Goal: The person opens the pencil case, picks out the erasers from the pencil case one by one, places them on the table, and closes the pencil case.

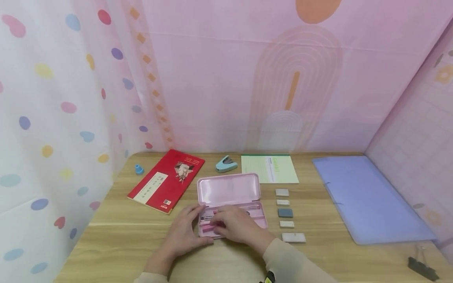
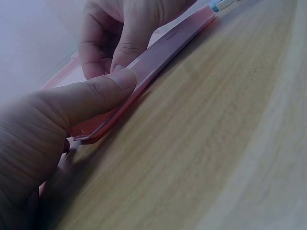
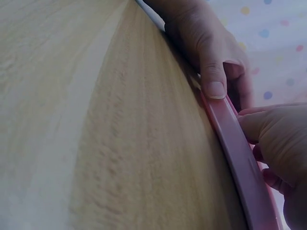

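Observation:
A pink pencil case (image 1: pixel 228 189) lies on the table with its lid raised toward the back. My left hand (image 1: pixel 184 232) grips its left end, the thumb along the front rim and the fingers at the hinge-side corner. Inside the tray, pens (image 1: pixel 206 218) and other small items are partly covered by my right hand (image 1: pixel 236 224). That hand reaches in from the right with curled fingers, pinching a small pink block (image 1: pixel 208 227) near the left end. In the left wrist view, the right fingertips dip behind the case's front wall (image 2: pixel 165 50).
Right of the case, several erasers (image 1: pixel 285 213) form a column. Behind stand a light-blue stapler (image 1: pixel 226 164) and a pale green notepad (image 1: pixel 270 169). A red booklet (image 1: pixel 166 181) and small blue object (image 1: pixel 139 169) lie left; a blue folder (image 1: pixel 375 198) and black binder clip (image 1: pixel 422 268) lie right.

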{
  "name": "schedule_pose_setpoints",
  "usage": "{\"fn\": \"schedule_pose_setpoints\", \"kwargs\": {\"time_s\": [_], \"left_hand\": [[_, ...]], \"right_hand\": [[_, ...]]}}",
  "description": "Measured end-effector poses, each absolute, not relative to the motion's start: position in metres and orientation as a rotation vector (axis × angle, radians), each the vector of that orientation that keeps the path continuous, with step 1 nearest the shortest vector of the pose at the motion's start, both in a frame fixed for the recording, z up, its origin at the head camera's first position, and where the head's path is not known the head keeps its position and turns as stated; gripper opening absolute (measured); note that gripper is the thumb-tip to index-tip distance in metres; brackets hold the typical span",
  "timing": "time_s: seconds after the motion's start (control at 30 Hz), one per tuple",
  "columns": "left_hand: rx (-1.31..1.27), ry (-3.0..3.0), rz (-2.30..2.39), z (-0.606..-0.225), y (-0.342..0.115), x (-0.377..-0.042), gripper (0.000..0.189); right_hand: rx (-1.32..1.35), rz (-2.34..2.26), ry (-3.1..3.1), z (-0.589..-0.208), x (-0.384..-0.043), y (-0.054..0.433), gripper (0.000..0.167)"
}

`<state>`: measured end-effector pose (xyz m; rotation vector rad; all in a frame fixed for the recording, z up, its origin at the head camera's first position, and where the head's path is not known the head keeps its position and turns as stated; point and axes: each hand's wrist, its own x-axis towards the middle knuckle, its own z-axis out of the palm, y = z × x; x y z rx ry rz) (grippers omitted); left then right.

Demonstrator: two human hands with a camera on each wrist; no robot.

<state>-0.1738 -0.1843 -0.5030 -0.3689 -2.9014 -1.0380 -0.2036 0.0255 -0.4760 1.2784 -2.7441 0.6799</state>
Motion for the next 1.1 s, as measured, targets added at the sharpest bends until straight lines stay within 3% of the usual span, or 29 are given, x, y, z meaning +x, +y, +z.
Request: {"fn": "schedule_pose_setpoints", "kwargs": {"time_s": [0.33,0.8,1.1], "left_hand": [[-0.384,-2.899,-1.005,-0.513,-0.182,-0.171,0.102],[-0.374,-2.933,-0.982,-0.507,-0.18,-0.174,0.104],[-0.379,-2.915,-0.996,-0.506,-0.184,-0.177,0.104]], "right_hand": [[1.201,0.797,-2.724,-0.478,-0.191,0.045,0.011],[0.697,1.322,-2.886,-0.467,-0.124,0.212,0.003],[0.617,1.073,-2.963,-0.485,-0.105,0.242,0.007]]}}
